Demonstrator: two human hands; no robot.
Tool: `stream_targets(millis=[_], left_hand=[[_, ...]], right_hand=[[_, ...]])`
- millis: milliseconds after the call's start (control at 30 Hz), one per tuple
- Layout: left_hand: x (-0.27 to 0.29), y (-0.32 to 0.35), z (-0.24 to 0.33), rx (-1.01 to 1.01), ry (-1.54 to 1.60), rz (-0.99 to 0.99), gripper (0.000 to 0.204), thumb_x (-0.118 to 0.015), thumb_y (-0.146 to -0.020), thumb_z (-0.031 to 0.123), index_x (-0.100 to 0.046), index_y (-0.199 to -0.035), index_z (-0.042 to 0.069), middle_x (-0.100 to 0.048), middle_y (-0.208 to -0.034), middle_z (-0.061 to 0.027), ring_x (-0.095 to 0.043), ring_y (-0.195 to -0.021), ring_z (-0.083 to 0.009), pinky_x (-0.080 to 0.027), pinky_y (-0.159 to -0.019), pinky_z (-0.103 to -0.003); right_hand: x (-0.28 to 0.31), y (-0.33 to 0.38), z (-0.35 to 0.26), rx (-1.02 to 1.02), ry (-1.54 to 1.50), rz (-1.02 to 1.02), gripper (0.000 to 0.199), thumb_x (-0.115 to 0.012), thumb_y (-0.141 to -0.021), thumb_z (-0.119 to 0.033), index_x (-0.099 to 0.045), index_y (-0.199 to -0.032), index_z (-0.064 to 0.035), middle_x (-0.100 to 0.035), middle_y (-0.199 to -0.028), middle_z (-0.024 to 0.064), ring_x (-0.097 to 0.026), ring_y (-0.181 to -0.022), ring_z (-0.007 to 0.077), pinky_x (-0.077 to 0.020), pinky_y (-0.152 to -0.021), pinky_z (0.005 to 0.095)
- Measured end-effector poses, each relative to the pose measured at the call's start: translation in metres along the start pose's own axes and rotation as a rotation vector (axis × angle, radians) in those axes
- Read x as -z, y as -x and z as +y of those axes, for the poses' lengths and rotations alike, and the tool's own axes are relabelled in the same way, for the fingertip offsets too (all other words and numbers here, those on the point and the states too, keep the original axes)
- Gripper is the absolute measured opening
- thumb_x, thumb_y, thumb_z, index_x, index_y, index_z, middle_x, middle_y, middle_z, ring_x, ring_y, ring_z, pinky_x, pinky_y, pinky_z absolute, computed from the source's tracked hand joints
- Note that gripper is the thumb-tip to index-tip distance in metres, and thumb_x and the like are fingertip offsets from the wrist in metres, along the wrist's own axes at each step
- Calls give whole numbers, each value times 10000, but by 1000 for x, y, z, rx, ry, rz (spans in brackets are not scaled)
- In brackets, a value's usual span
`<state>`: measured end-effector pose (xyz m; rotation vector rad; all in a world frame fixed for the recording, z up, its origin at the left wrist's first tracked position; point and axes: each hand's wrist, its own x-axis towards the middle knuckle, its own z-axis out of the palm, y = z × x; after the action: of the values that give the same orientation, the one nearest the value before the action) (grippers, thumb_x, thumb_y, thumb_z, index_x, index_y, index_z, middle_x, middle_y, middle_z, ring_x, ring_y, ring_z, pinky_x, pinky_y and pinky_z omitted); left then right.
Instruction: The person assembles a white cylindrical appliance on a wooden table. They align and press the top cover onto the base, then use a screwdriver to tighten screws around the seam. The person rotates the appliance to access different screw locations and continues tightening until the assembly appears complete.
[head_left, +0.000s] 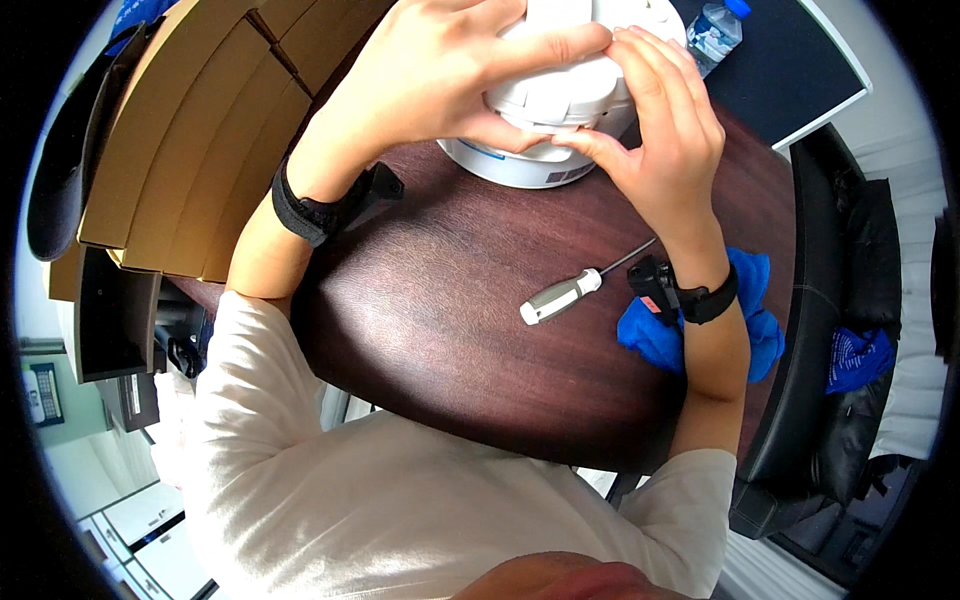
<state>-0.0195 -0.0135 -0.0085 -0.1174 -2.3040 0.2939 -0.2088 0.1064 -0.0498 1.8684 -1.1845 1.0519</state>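
A white rounded appliance (520,172) stands at the far end of the dark wooden table (420,290). Its exact kind I cannot make out. My left hand (440,75) curves around the raised white upper part (555,95), index finger over the top and thumb along the near edge. From the other side my right hand (665,130) grips that same part, its thumb at the near edge close to the left thumb and its fingers bent over the top. A grey-and-white-handled screwdriver (562,297) lies on the table, its shaft pointing toward my right wrist.
Under my right forearm lies a crumpled blue cloth (655,338). Brown cardboard boxes (190,150) stand in a row at the left. A water bottle with a blue cap (715,38) is beyond the appliance, beside a dark panel (790,75). A black sofa (815,290) borders the table's right.
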Motion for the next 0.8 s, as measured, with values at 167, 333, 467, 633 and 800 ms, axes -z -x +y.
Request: stream_targets(millis=[167,333,467,633,800], left_hand=[[-4,4,-2,4,-42,-15,704,-740,-657,485,-596,-1288,209,-627,-926,-154,-644,-972,-356,-534,-837,-423],[-1,4,-1,41,-39,-66,705,-765,-636,456,-603,-1286,236,-642,-940,-151,-650,-973,-353,-537,-846,-418],[-1,4,3,85,55,-1,707,-788,-614,435,-615,-1275,253,-649,-929,-144,-653,-991,-349,-543,-844,-412],[4,-1,7,70,-79,-79,681,-797,-612,421,-635,-1254,260,-661,-944,-152,-653,-1021,-352,-547,-850,-407],[4,-1,10,74,-107,-95,678,-797,-615,420,-637,-1254,261,-670,-963,-154,-657,-1014,-355,-548,-857,-410]], right_hand=[[-1,0,-1,-7,12,8,630,-832,-553,-312,-643,-1079,-19,-653,-1108,132,-612,-1074,300,-484,-962,433],[-1,0,-1,-15,-4,15,619,-838,-551,-290,-645,-1074,-23,-656,-1111,127,-613,-1075,298,-487,-960,426],[0,-1,-2,-25,1,5,617,-845,-535,-259,-649,-1069,-20,-656,-1117,125,-613,-1078,295,-495,-952,410],[2,-1,-3,-42,-1,-3,625,-848,-520,-235,-649,-1070,-15,-660,-1107,128,-616,-1078,294,-502,-943,399],[3,-1,-3,-40,-16,-6,640,-846,-513,-252,-648,-1072,-12,-663,-1100,131,-619,-1074,297,-503,-940,399]])
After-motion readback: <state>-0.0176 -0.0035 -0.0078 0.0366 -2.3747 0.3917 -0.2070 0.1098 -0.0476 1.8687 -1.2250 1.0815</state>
